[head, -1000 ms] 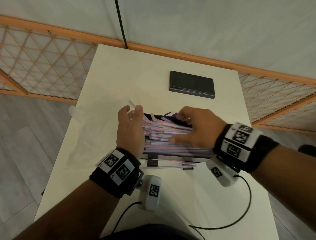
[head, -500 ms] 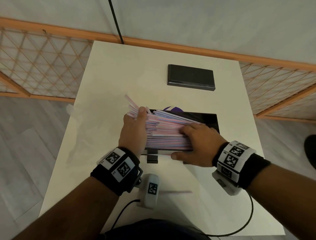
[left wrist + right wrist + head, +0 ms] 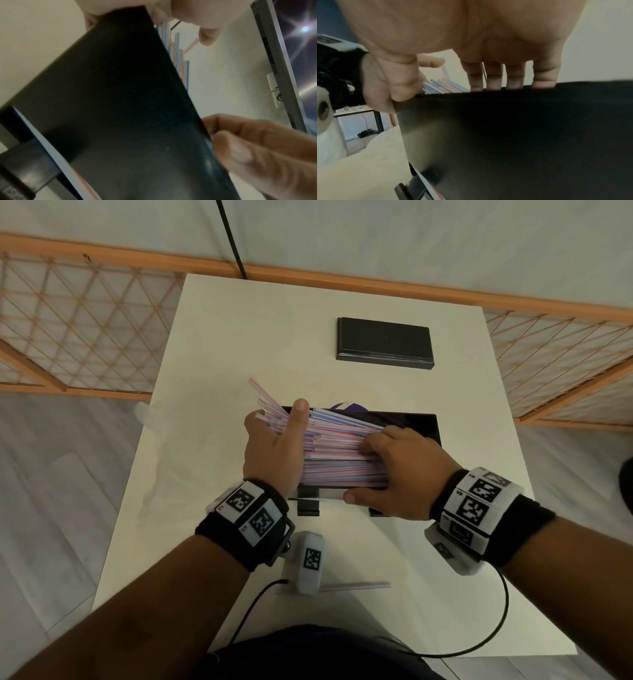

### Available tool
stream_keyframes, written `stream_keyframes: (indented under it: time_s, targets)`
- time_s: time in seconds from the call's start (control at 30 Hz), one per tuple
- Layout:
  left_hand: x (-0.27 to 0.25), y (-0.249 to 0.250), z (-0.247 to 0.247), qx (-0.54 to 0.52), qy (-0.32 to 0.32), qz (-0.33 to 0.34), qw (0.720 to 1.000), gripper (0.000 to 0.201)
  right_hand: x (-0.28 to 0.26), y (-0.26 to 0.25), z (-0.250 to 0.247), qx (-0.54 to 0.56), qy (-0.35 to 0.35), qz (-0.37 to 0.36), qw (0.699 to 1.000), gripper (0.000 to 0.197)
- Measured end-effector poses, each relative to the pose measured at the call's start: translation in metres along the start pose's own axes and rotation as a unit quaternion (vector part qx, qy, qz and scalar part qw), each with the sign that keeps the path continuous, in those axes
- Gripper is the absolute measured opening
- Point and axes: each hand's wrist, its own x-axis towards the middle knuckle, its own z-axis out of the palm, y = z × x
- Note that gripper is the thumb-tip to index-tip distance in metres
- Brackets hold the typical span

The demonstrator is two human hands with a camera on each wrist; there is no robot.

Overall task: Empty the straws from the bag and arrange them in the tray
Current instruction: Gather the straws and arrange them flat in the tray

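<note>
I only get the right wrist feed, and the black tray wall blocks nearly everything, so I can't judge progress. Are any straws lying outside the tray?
Observer: Yes. One loose straw lies on the table near the person's body, apart from the tray.
Operator: What is the left hand doing?
Observer: The left hand holds the left end of the straw bundle, thumb on top. Several straw ends fan out past it, beyond the tray's left edge.
Operator: Anything else on the table?
Observer: A flat black rectangular block sits at the far side, apart from the tray.
</note>
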Motion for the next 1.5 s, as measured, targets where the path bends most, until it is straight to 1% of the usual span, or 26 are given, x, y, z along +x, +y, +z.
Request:
stream_keyframes:
  time_s: [0.1,0.23,0.33,0.37,0.4,0.47,0.53,0.63,0.7,0.77,0.8,0.83,0.93,1.0,1.1,1.17,1.2,1.27,1.37,1.43,1.5]
  targets:
    - [-0.001,-0.002,0.000,0.009,0.006,0.011,1.000,0.061,-0.008,-0.008,-0.002,0.000,0.038,-0.018,0.999,0.076]
    - [-0.003,-0.002,0.001,0.031,0.013,0.017,0.999,0.067,-0.013,-0.015,0.004,0.005,0.069,-0.043,0.997,0.059]
    - [-0.006,-0.001,0.001,0.044,0.012,0.024,0.999,0.071,-0.024,-0.023,0.010,0.029,0.114,-0.104,0.988,0.036]
    - [-0.007,-0.001,0.001,0.048,0.010,0.025,0.998,0.071,-0.029,-0.028,0.013,0.033,0.109,-0.124,0.986,0.029]
    - [-0.008,-0.001,0.001,0.052,0.008,0.026,0.998,0.072,-0.033,-0.032,0.016,0.033,0.083,-0.137,0.987,0.024]
    - [-0.009,-0.001,0.002,0.061,0.007,0.034,0.998,0.073,-0.039,-0.040,0.029,0.009,-0.028,-0.136,0.990,0.023]
    - [-0.011,-0.003,0.002,0.066,0.008,0.041,0.997,0.075,-0.038,-0.042,0.052,-0.022,-0.132,-0.125,0.983,0.027]
    - [-0.014,-0.005,0.002,0.070,0.009,0.042,0.997,0.079,-0.032,-0.041,0.093,-0.074,-0.223,-0.124,0.964,0.033]
    - [-0.017,-0.008,0.001,0.065,0.011,0.040,0.997,0.078,-0.027,-0.040,0.117,-0.109,-0.254,-0.133,0.952,0.039]
    - [-0.017,-0.010,0.001,0.062,0.012,0.039,0.997,0.075,-0.023,-0.044,0.133,-0.132,-0.254,-0.136,0.948,0.045]
    - [-0.017,-0.011,0.000,0.062,0.012,0.037,0.997,0.074,-0.022,-0.047,0.137,-0.137,-0.252,-0.136,0.948,0.045]
    - [-0.018,-0.011,0.000,0.060,0.013,0.036,0.997,0.074,-0.020,-0.050,0.140,-0.140,-0.247,-0.135,0.949,0.041]
    - [-0.017,-0.011,-0.002,0.049,0.021,0.033,0.998,0.078,-0.017,-0.057,0.143,-0.129,-0.241,-0.126,0.954,0.017]
    - [-0.016,-0.010,-0.002,0.039,0.025,0.028,0.999,0.078,-0.016,-0.057,0.144,-0.134,-0.232,-0.135,0.954,0.013]
    - [-0.014,-0.010,-0.004,0.019,0.029,0.036,0.999,0.068,-0.014,-0.055,0.144,-0.157,-0.207,-0.152,0.953,0.010]
    - [-0.012,-0.011,-0.004,0.007,0.027,0.046,0.999,0.062,-0.012,-0.054,0.146,-0.154,-0.202,-0.142,0.957,0.011]
    - [-0.011,-0.012,-0.004,-0.001,0.026,0.050,0.998,0.063,-0.011,-0.054,0.148,-0.151,-0.200,-0.135,0.959,0.012]
    - [-0.011,-0.011,-0.005,-0.020,0.021,0.051,0.998,0.069,-0.010,-0.054,0.149,-0.140,-0.191,-0.126,0.963,0.015]
    - [-0.011,-0.011,-0.006,-0.053,0.017,0.054,0.997,0.079,-0.010,-0.050,0.151,-0.118,-0.172,-0.115,0.971,0.025]
    - [-0.010,-0.010,-0.006,-0.075,0.016,0.059,0.995,0.081,-0.011,-0.045,0.147,-0.110,-0.163,-0.105,0.975,0.030]
    - [-0.008,-0.008,-0.007,-0.092,0.025,0.063,0.993,0.087,-0.014,-0.040,0.133,-0.094,-0.162,-0.089,0.978,0.026]
